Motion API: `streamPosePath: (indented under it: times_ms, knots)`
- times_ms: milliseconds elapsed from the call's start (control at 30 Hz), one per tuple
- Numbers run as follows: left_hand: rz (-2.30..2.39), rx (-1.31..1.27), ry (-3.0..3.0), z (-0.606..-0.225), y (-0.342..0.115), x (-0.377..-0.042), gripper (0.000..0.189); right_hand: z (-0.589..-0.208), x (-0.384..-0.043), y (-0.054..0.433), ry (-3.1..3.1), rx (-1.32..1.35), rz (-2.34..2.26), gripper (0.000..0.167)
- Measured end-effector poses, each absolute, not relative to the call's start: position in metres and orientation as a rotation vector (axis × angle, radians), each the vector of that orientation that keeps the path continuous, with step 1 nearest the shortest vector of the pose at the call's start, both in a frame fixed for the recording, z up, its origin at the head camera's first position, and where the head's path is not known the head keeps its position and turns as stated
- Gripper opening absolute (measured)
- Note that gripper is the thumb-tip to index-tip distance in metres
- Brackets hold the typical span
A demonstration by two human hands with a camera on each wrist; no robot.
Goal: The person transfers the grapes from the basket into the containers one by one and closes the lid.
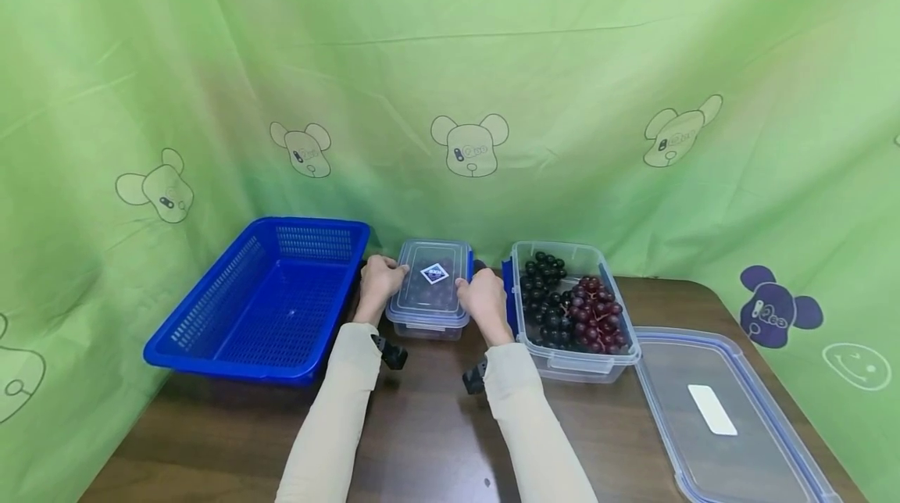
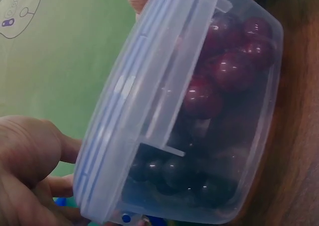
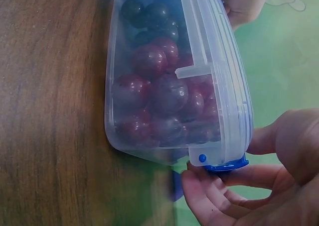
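A small clear food container with its lid on stands between both hands, a diamond label on top. Dark and red grapes show through its wall in both wrist views. My left hand grips the container's left edge, thumb at the lid rim and fingers curled at the side. From the right, my right hand pinches the opposite edge, its thumb on the lid and its fingers under a blue side latch. The container's base rests on the wooden table.
To the left stands a blue plastic basket. A larger unlidded container holds black grapes and red grapes on the right. Its large clear lid lies at the table's right edge. A green curtain hangs behind.
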State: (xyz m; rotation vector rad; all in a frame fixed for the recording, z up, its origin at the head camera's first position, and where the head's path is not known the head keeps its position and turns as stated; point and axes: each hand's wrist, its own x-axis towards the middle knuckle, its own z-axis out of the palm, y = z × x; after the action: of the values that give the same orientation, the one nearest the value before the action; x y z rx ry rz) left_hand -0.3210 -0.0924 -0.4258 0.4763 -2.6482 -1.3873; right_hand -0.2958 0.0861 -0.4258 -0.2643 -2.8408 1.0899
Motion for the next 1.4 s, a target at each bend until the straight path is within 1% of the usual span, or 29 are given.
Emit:
streamPosePath:
  times_ms: [167, 433, 800, 1000, 1200, 1400]
  knots:
    - [-1.459, 0.494, -2.619, -0.429, -0.0928, -0.3227, 0.035, -0.4264, -0.2942, 0.0855, -2.822, -0.256, 1.101, 0.035]
    - [-1.521, 0.498, -2.604, -0.4329, -0.0984, -0.3207, 0.056, -0.4289, -0.2928, 0.0832, -2.804, -0.235, 1.098, 0.037]
    - [-1.56, 0.532, -2.608, -0.432, -0.0996, -0.3179, 0.062, -0.4309, -0.2935, 0.0836, -2.791, -0.228, 1.098, 0.037]
    - [-1.524, 0.533, -2.617, -0.4334, -0.099, -0.3187, 0.055, -0.4303, -0.293, 0.0831, -2.789, -0.23, 1.092, 0.038]
    - [-1.521, 0.573, -2.642, -0.4331, -0.0986, -0.317, 0.055, -0.4291, -0.2919, 0.0826, -2.803, -0.238, 1.08, 0.037]
    - [-1.474, 0.573, -2.647, -0.4326, -0.0975, -0.3173, 0.045, -0.4295, -0.2927, 0.0825, -2.804, -0.233, 1.069, 0.039]
